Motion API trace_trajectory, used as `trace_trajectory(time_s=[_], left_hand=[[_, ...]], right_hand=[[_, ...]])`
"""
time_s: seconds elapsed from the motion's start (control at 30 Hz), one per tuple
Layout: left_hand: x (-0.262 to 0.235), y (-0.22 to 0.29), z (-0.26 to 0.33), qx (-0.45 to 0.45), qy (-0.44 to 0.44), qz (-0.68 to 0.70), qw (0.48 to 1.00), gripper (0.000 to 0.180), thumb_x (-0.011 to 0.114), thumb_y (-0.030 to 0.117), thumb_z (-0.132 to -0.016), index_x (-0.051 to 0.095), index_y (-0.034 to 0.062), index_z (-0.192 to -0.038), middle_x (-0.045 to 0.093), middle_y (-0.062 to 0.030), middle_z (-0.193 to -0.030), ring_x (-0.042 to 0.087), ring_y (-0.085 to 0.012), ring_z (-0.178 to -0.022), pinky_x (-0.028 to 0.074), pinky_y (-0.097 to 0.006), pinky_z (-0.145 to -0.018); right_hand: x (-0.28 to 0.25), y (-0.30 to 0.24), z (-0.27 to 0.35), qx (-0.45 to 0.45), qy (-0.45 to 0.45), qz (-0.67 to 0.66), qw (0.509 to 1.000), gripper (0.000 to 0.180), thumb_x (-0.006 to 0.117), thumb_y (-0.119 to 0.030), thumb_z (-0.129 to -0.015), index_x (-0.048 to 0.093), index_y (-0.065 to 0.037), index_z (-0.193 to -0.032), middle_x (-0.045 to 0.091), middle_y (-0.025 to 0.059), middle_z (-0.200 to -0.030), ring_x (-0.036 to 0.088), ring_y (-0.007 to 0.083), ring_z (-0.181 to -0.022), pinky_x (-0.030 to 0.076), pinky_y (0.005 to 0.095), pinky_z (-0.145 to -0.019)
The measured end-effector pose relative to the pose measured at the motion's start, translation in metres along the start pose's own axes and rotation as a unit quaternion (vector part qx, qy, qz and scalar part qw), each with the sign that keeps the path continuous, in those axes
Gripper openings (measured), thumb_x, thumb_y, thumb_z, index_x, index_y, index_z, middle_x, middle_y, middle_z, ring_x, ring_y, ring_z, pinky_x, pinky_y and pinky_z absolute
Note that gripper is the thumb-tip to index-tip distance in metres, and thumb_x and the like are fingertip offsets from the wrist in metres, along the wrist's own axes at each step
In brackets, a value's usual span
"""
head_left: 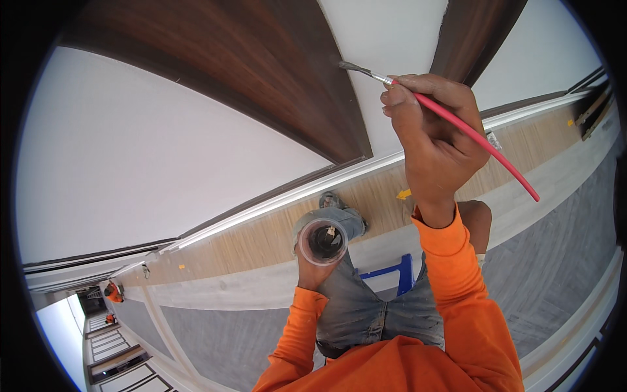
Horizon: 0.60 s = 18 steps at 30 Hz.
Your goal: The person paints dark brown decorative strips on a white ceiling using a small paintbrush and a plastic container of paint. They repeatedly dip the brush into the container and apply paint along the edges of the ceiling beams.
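The right hand (434,140), upper right of centre, pinches a red brush (457,124) in closed fingers; its long axis runs up-left, bristles touching the white wall (392,39) beside dark trim (261,72). Lower centre, the left hand (313,268) grips a cup (323,242).

Red-handled brush (457,124), dark wood-grain door (248,72), orange sleeves (457,287)

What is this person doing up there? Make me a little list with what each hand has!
Right hand: grips a red-handled brush, bristles at the dark wood door frame
Left hand: holds a clear plastic cup, dark inside
Wall: white
Clothes: orange sleeves, paint-marked jeans
Below: blue ladder, pale wood floor
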<state>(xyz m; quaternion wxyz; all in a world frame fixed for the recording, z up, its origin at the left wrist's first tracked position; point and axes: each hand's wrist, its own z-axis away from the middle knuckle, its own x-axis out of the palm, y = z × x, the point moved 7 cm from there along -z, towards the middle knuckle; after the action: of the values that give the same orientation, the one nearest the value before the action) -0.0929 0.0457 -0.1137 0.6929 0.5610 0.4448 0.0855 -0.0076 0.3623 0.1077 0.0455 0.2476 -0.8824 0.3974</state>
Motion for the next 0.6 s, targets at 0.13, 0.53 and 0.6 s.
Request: trace_trajectory(time_s=[0.13,0.53,0.6], left_hand=[[0.001,-0.004,0.001,-0.011,-0.001,0.019,1.000,0.096,0.097,0.011,-0.071,0.044,0.0015,-0.150,0.059,-0.0174,-0.141,0.063,-0.0306,-0.131,0.052,-0.043,-0.114],[-0.001,0.001,0.000,-0.001,0.002,0.011,1.000,0.095,0.097,0.011,-0.070,0.045,0.0008,-0.149,0.060,-0.0176,-0.140,0.063,-0.0308,-0.129,0.052,-0.043,-0.113],[-0.002,-0.001,0.001,0.004,0.002,-0.003,1.000,0.095,0.097,0.011,-0.070,0.045,0.0005,-0.149,0.060,-0.0177,-0.140,0.063,-0.0307,-0.129,0.052,-0.043,-0.113]], right_hand=[[0.003,-0.011,-0.007,-0.004,0.004,-0.015,1.000,0.022,0.079,0.012,-0.088,0.075,0.003,-0.107,0.077,0.0088,-0.101,0.074,0.0090,-0.084,0.057,0.0187,-0.070],[-0.005,-0.002,0.005,0.021,-0.004,0.028,0.999,0.021,0.079,0.012,-0.087,0.074,0.004,-0.106,0.077,0.0109,-0.099,0.076,0.0125,-0.087,0.060,0.0217,-0.074],[-0.004,-0.008,0.002,0.013,0.006,0.015,1.000,0.021,0.079,0.012,-0.088,0.074,0.003,-0.106,0.078,0.0106,-0.098,0.075,0.0120,-0.086,0.059,0.0211,-0.073]])
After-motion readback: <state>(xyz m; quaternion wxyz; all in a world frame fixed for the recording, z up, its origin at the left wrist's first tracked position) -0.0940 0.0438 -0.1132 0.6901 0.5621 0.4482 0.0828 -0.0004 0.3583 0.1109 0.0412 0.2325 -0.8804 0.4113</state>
